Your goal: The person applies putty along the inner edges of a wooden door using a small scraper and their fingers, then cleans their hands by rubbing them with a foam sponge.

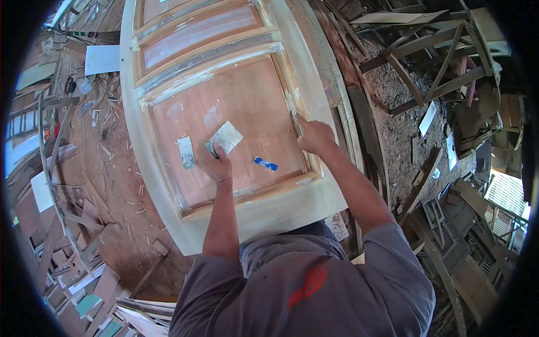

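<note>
A wooden panel door (150, 194) lies flat before me, its moulding smeared with white filler. Over its lower panel, my left hand (218, 165) is closed on a pale square piece (227, 136) with grey-white smears. My right hand (315, 136) is at the right-hand moulding (287, 98), index finger reaching to the strip and the other fingers curled. Whether it holds something small, I cannot make out. A smeared whitish rectangular piece (186, 152) lies on the panel left of my left hand. A crumpled blue and white tube or wrapper (265, 163) rests to its right.
Wood scraps and shavings litter the dirt floor (120, 168) on the left. On the right stand a broken timber frame (432, 67) and stacked old boards (443, 224). A white board (102, 60) sits beside the door's left edge. Long planks (359, 151) run along its right side.
</note>
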Demonstrator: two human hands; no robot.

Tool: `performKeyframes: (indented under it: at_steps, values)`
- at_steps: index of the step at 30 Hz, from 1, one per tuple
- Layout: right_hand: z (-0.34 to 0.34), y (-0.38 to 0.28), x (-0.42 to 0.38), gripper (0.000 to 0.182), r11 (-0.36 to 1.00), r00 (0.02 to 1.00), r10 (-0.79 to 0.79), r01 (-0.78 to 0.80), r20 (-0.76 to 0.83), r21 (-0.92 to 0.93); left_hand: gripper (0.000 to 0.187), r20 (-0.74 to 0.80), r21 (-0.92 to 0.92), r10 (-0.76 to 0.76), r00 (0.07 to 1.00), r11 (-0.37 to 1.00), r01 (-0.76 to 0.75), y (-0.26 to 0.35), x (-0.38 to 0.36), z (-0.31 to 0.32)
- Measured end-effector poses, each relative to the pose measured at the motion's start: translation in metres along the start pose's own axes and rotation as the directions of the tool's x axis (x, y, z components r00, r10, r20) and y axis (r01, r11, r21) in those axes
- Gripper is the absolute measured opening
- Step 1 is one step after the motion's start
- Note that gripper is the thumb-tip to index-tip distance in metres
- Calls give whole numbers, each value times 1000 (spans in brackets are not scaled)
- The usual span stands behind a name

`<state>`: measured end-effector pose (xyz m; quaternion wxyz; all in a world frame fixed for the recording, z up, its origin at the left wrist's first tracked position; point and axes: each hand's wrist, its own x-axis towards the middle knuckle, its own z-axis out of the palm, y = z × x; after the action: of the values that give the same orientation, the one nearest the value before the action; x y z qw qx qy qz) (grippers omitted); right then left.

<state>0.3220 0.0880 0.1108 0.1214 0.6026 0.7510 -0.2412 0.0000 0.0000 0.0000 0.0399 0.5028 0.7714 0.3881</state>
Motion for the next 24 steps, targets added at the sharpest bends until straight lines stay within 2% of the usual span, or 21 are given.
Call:
performKeyframes:
  at_steps: [2,3,5,8,11,14,18,21,24]
  values:
    - [1,-1,6,80,999,999,-32,33,24,-35,35,-2,48,-20,1000,999,20,-14,-2,2]
    - [0,23,-6,79,996,999,-14,19,51,-91,35,15,-2,-48,999,999,48,3,-24,23]
    - [8,23,-8,78,993,997,-44,51,66,-108,35,9,-17,-32,999,999,32,5,-19,18]
    - [16,15,-28,79,993,991,-49,62,127,-101,35,58,-9,-103,993,995,103,15,-12,5]
    - [23,9,-54,71,995,987,-63,73,148,-64,33,17,-21,-50,999,999,50,21,-2,-2]
    - [37,8,-83,70,992,965,-53,80,255,-97,32,-2,3,-31,1000,1000,31,11,-2,0]
    - [45,16,-110,69,991,935,-54,94,350,-97,34,48,-72,-81,996,994,85,9,-2,-2]
    - [24,18,-90,71,996,949,-60,77,309,-44,34,42,-37,-89,995,995,91,6,-3,0]
    - [-3,9,-43,75,999,991,31,-35,131,34,35,58,-23,-106,993,994,107,2,-4,1]
